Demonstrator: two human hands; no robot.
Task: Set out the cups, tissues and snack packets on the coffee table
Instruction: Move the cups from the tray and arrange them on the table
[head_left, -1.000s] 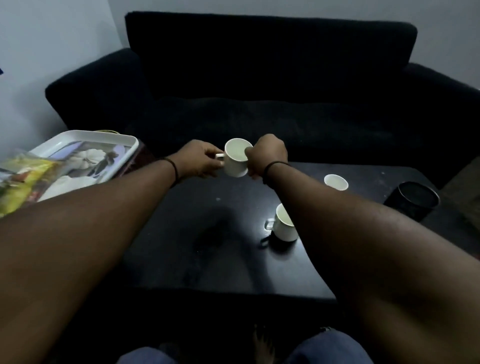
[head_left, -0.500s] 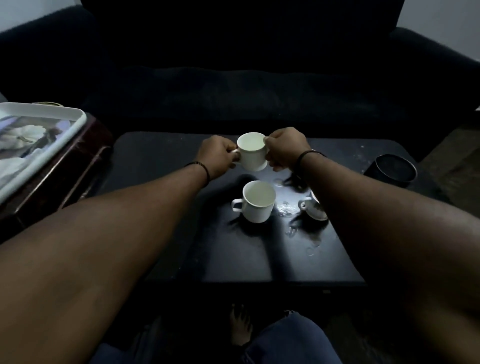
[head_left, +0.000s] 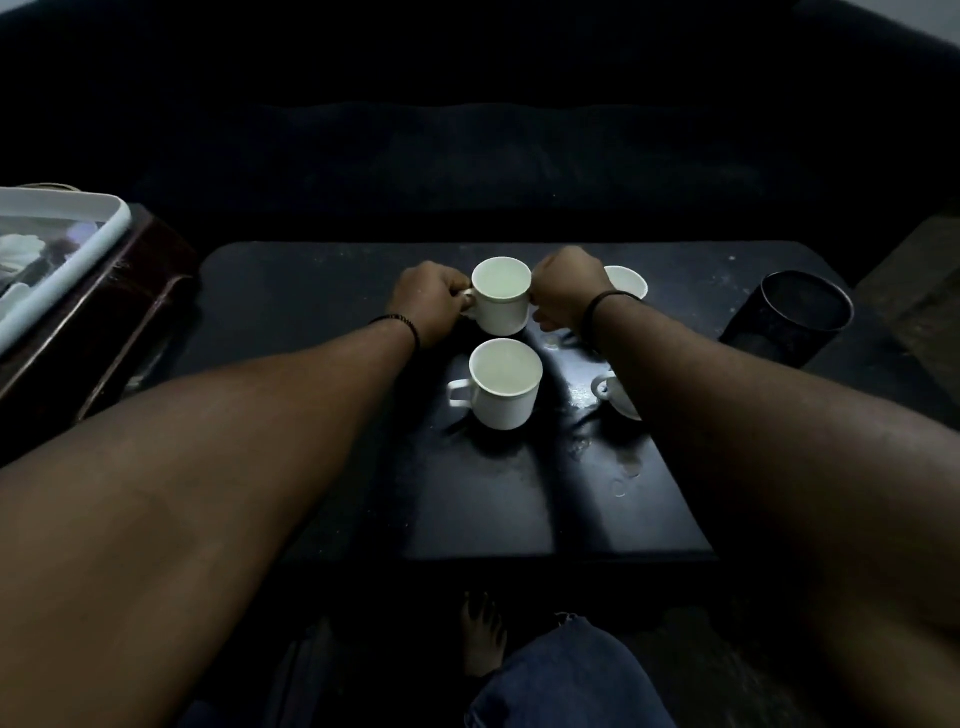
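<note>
A white cup (head_left: 502, 297) sits upright near the middle of the dark coffee table (head_left: 322, 296), held from both sides. My left hand (head_left: 428, 297) pinches its handle and my right hand (head_left: 567, 291) grips its right wall. Just in front of it stands a second white cup (head_left: 504, 383), handle to the left. A third cup (head_left: 627, 281) shows behind my right wrist. A fourth cup (head_left: 615, 397) is mostly hidden under my right forearm. No tissues or snack packets can be made out in this view.
A white tray (head_left: 85, 247) rests on a brown side table (head_left: 111, 322) at the left. A black cylindrical container (head_left: 789, 317) stands at the table's right end. Water drops (head_left: 621, 467) lie on the tabletop. A dark sofa (head_left: 478, 156) runs behind. My knee and foot are below.
The cup in both hands has come down from mid-air to table level behind the front cup. The view has tilted down and closer to the table.
</note>
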